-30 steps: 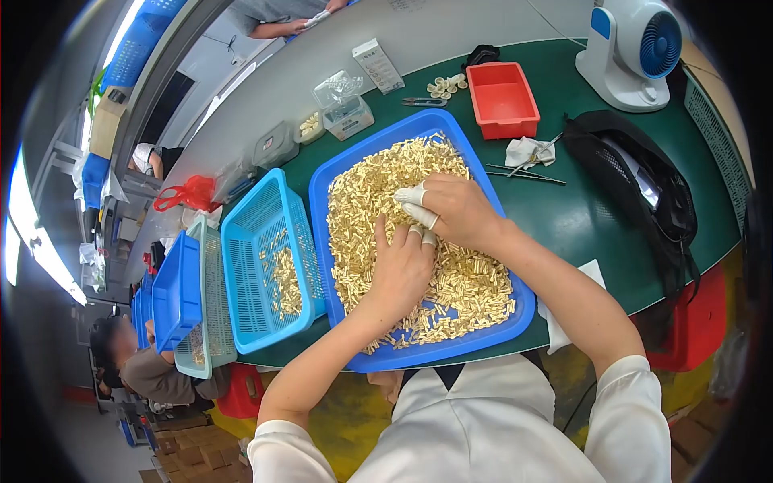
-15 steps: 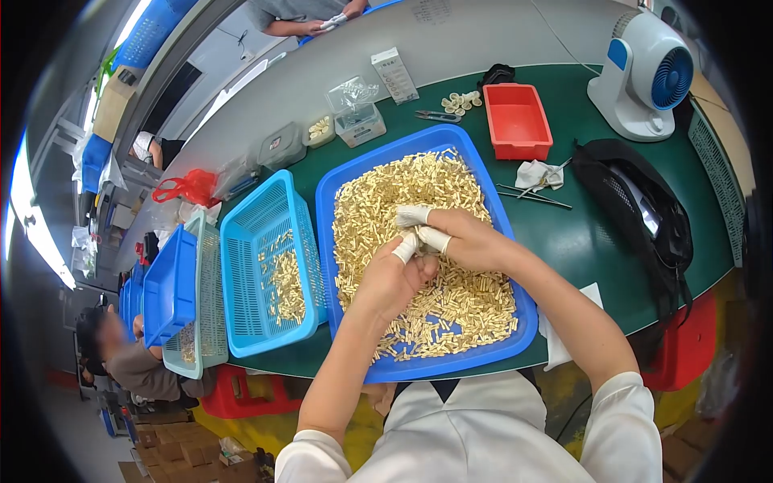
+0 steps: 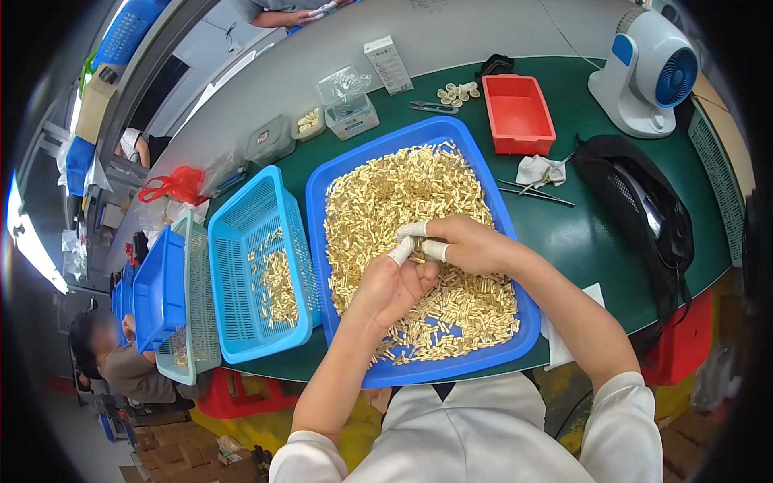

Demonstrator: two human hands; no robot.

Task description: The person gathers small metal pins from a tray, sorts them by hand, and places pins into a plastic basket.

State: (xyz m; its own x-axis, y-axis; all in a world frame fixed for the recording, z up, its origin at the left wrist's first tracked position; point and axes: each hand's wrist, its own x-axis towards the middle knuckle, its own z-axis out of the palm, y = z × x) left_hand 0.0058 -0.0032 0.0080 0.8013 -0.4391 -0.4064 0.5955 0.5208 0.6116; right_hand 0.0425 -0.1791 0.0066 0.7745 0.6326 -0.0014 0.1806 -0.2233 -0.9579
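A blue tray point(image 3: 317, 233) is heaped with small brass-coloured metal pieces point(image 3: 386, 185), short and rod-like. Over the middle of the heap my two hands meet. My left hand point(image 3: 390, 288) is palm up with its fingers curled, and a white finger cot covers the thumb. From the right, my right hand point(image 3: 467, 243) comes in with white finger cots on its thumb and a finger. Several of the brass-coloured pieces show between the fingers of both hands; how they are shared between the hands is partly hidden.
Left stands a light-blue basket point(image 3: 221, 310) with some brass-coloured pieces. Beyond it are a smaller blue bin point(image 3: 157, 294) and a seated person point(image 3: 133, 370). A red bin point(image 3: 519, 121), tweezers point(image 3: 538, 193), a black bag point(image 3: 636, 201) and a fan point(image 3: 644, 76) lie behind and right.
The whole view has shifted slightly. My hands stay together over the tray, with the right fingers a little more parted and the pieces between them easier to see.
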